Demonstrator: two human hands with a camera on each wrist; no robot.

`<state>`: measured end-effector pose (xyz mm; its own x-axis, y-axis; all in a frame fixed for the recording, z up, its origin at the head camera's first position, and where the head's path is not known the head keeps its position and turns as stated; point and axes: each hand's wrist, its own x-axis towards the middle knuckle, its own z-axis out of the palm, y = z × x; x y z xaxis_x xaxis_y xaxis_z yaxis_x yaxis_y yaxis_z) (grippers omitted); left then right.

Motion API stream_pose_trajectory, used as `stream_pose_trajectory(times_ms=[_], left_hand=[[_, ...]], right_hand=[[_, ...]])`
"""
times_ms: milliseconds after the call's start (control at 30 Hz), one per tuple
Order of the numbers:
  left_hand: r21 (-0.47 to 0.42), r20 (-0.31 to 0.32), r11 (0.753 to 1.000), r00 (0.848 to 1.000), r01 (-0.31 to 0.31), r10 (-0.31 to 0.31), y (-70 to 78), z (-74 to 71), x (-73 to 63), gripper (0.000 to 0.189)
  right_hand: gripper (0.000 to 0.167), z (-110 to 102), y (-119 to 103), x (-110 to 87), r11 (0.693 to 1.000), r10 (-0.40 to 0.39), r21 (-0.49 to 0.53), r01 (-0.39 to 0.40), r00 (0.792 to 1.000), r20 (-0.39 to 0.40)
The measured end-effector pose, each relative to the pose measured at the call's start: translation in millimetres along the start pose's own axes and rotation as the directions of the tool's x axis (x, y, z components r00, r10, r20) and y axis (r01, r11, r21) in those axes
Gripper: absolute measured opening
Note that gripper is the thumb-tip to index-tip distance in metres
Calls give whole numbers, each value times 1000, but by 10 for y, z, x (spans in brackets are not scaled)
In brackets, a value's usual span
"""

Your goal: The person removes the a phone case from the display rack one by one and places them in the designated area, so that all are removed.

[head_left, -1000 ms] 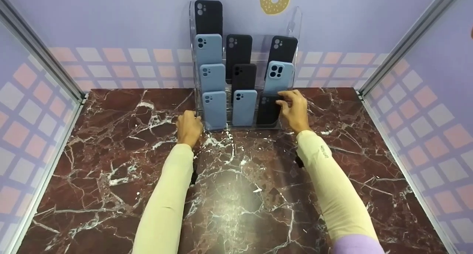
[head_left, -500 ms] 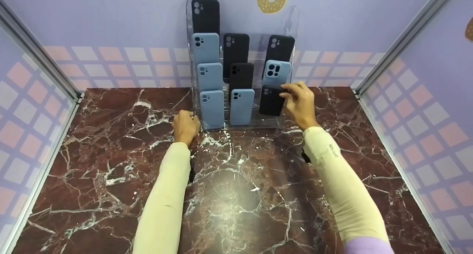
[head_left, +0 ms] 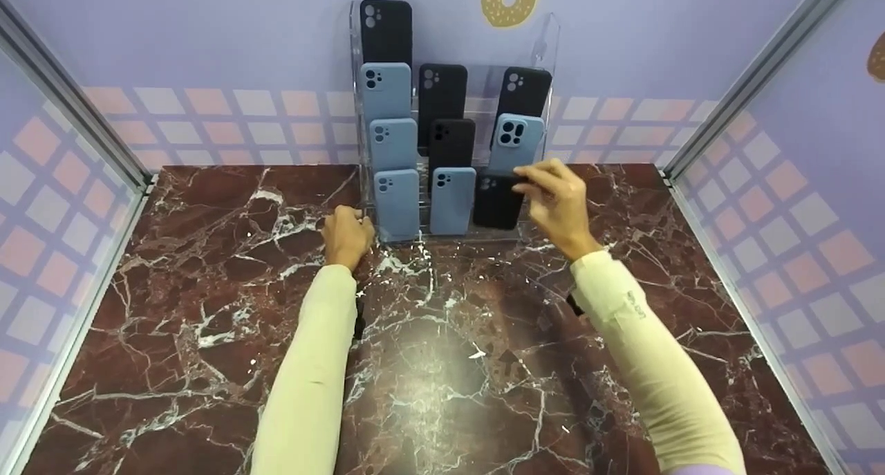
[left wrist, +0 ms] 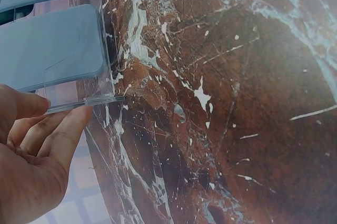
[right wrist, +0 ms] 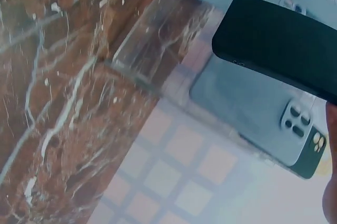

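Observation:
My right hand (head_left: 559, 202) pinches a black phone case (head_left: 496, 202) by its upper right corner. The case is held slightly tilted at the bottom right of a clear acrylic stand (left wrist: 105, 99). Seen from the right wrist, this black case (right wrist: 276, 42) hangs in front of a light blue case (right wrist: 247, 105) with a large camera cutout. At the stand's lower left, my left hand (head_left: 348, 236) grips the clear side edge between thumb and fingers. A blue case (head_left: 397, 205) stands just beside it. Only a bit of the right hand shows in its wrist view.
Several black and blue phone cases stand in tiers on the stand, including a blue one (head_left: 453, 202) at bottom middle and a black one (head_left: 386, 32) at top left. The stand backs onto a patterned wall (head_left: 263, 46) on a marbled table (head_left: 228, 288).
The black case in my right hand came up and right off the lower tier, then moved back down and left. My left hand stays on the stand's edge.

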<state>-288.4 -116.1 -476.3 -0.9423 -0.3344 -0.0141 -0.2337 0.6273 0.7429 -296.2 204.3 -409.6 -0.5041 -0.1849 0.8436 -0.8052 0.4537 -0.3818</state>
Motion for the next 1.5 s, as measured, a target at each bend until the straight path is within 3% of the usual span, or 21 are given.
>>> stream_pose_trajectory(times_ms=[233, 433, 500, 600, 700, 967, 1133, 1367, 1500], left_hand=[[-11, -11, 1000, 1000, -4, 4, -26, 9, 10, 31], [0, 9, 1000, 1000, 3, -3, -15, 5, 14, 32], [3, 16, 1000, 1000, 7, -7, -6, 2, 11, 32], [3, 21, 1000, 1000, 13, -13, 5, -6, 4, 31], [0, 22, 1000, 1000, 13, -13, 14, -8, 4, 31], [-16, 27, 1000, 999, 27, -27, 24, -12, 16, 31], [-11, 30, 1000, 999, 26, -25, 32, -17, 20, 31], [6, 25, 998, 998, 55, -55, 54, -30, 18, 28], [8, 15, 999, 999, 52, -52, 62, -19, 26, 25]], right_hand=[[22, 167, -179, -289, 999, 22, 48, -27, 994, 103], [21, 389, -308, -544, 971, 141, 161, -175, 969, 203], [21, 469, -352, -616, 949, 207, 184, -258, 944, 256], [22, 586, -416, -701, 896, 311, 201, -396, 883, 352], [23, 696, -455, -749, 864, 375, 168, -475, 829, 414], [24, 968, -446, -809, 847, 439, 51, -528, 752, 491], [23, 1095, -416, -840, 850, 471, -42, -526, 721, 508], [25, 1217, -371, -876, 806, 547, -139, -576, 632, 549], [21, 1271, -358, -874, 796, 567, -180, -577, 610, 553]])
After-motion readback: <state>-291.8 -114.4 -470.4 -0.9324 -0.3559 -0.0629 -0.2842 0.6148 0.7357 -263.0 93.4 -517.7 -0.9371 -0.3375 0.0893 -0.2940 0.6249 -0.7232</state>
